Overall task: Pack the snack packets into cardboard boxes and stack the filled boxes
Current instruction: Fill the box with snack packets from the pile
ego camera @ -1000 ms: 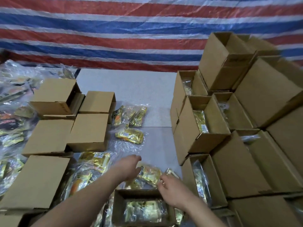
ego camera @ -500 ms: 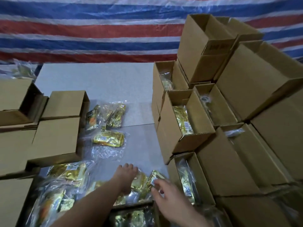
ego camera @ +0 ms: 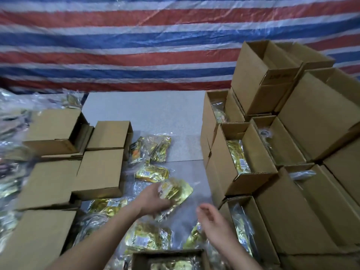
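Note:
My left hand point(ego camera: 155, 199) holds a gold snack packet point(ego camera: 176, 190) lifted above the grey table point(ego camera: 144, 110), fingers curled under it. To its right, my right hand point(ego camera: 211, 217) hovers with relaxed fingers and holds nothing. More gold packets lie on the table: one point(ego camera: 153, 173) just beyond the held one, a clear-wrapped bundle point(ego camera: 151, 148) farther back, and one point(ego camera: 148, 238) near me. An open cardboard box point(ego camera: 169, 258) with packets inside sits at the bottom edge. A stack of open boxes point(ego camera: 241, 162) holding packets rises on the right.
Several closed cardboard boxes point(ego camera: 101, 174) stand on the left. Heaps of wrapped packets point(ego camera: 11, 145) lie at the far left. A red, white and blue striped tarp point(ego camera: 136, 45) hangs behind the table. Bare tabletop shows at the back centre.
My left hand has lifted a gold packet off the table and raised it. My right hand has let go of the packet and drawn back to the right. The view has tilted left.

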Tool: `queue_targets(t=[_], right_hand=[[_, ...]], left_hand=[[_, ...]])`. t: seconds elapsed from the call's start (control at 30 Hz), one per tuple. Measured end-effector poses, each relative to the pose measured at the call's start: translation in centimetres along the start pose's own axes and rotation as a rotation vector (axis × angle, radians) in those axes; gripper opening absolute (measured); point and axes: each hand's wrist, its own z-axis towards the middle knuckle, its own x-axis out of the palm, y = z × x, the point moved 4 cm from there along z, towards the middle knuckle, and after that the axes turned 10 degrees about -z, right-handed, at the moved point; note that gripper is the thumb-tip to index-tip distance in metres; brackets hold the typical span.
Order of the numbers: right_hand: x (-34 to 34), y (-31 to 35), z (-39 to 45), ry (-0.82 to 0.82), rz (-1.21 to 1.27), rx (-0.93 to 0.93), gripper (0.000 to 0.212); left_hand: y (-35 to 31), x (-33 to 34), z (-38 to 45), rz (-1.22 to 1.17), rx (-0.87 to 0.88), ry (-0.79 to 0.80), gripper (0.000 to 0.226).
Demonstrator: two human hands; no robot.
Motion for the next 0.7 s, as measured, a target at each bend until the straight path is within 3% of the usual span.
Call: queue_targets(t=[0.07,0.13,0.23,0.33,0.43,0.5,0.57,0.7], right_hand=[[0.3,2.5,0.2,0.056,0.296,0.009,0.047],[0.4,5.6,0.3,0.129,0.563,-0.033,0.064],[0.1,10.0,-0.2,0.228,0.84,-0.137,0.067],[0.0,13.6,-1.8,0.305,0.931,-0.222,0.058],[-0.4,15.2,-3.2,0.319,0.937,-0.301,0.073],[-1.2,15.5,-3.9,0.344,0.942,-0.337,0.077],[-2.1,15.6,-4.6,0.387,0.942,-0.355,0.085],[-3.3,15.2,-5.7,0.433,0.929,-0.366,0.081]], left_hand=[[-2.8,-1.6,-2.5,-0.149,0.059,-0.022,0.029],[-5.5,-2.5,-5.0,-0.253,0.121,-0.01,0.029],[-9.0,-2.6,-8.3,-0.383,0.218,0.057,0.033],[-11.8,-1.8,-10.8,-0.45,0.326,0.024,0.038],[-13.4,-1.0,-11.9,-0.123,0.474,-0.222,0.064],[-13.8,-0.6,-12.4,0.151,0.479,-0.35,0.087],[-14.1,-0.5,-12.6,0.224,0.459,-0.369,0.092],[-14.8,0.0,-13.6,0.203,0.447,-0.267,0.077]])
